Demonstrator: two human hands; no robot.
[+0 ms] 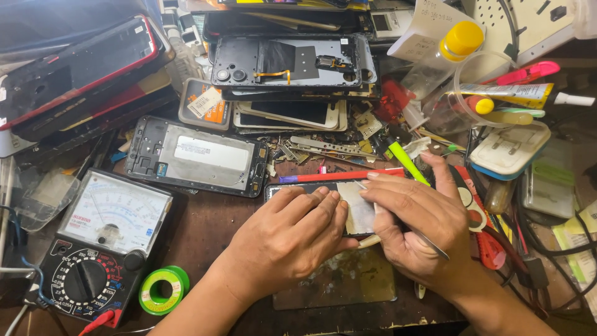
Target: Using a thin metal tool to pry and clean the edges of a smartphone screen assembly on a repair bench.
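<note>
My left hand (287, 235) lies flat on a dark phone (298, 187) that rests on the brown bench, fingers pressing its surface. My right hand (418, 219) rests on the phone's right part and holds thin metal tweezers (429, 242), whose tips point down to the right. Between the two hands shows a pale grey patch (359, 208) on the phone. A red pencil (342, 177) lies just behind the phone.
An analog multimeter (102, 246) and a green solder roll (163, 290) sit at the left. An opened phone frame (196, 155) and stacked phone parts (289, 62) fill the back. At right are a clear tub (463, 109) with tubes, red-handled pliers (488, 239) and cables.
</note>
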